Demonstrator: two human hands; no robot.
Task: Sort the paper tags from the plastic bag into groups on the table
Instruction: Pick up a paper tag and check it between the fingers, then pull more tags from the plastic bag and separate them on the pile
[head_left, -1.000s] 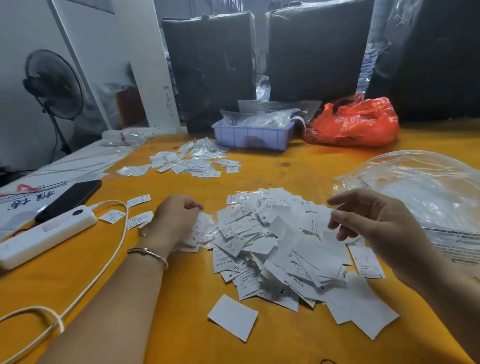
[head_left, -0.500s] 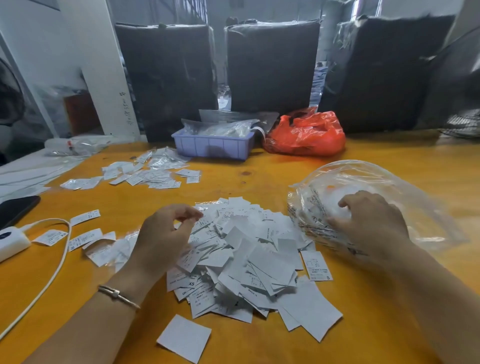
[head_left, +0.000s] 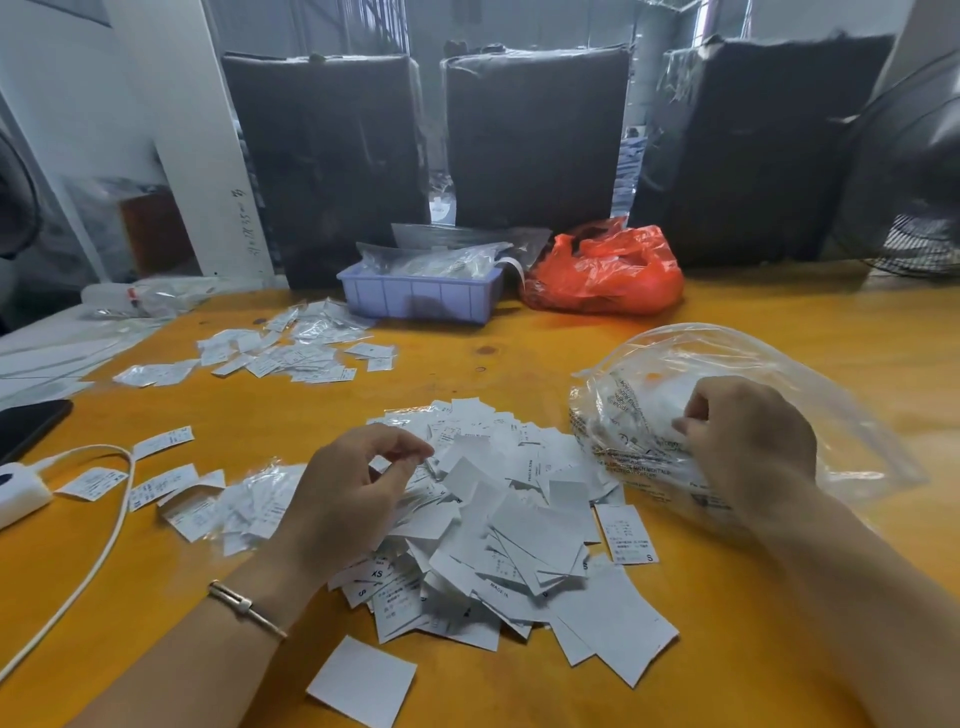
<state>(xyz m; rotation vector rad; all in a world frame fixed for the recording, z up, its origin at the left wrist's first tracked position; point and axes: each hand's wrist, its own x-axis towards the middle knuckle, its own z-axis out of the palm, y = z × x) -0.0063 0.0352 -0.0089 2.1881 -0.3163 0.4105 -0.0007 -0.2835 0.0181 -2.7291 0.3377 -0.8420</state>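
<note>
— Where do we find the right hand?

— On the clear plastic bag, which lies on the yellow table. Its grip is closed on the crumpled near edge of the bag, fingers curled into the film. We see a few white slips through the plastic just beyond the knuckles.

— And the left hand?

— It hangs over the left edge of the big pile of paper tags, thumb and forefinger brought together in a pinch. Whether that grip holds a tag or only air we cannot tell; the fingertips blur against the white paper. A thin bracelet circles that wrist.

— What lies around the two grips?

— Between them sits the main pile. Just left of the left grip lies a small group of tags in clear sleeves, and further left a few single tags beside a white cable. Well beyond the left grip lies another spread group. One blank white square lies apart, nearer us than the pile.

— And far beyond the right grip?

— A lilac tray and an orange bag.
</note>
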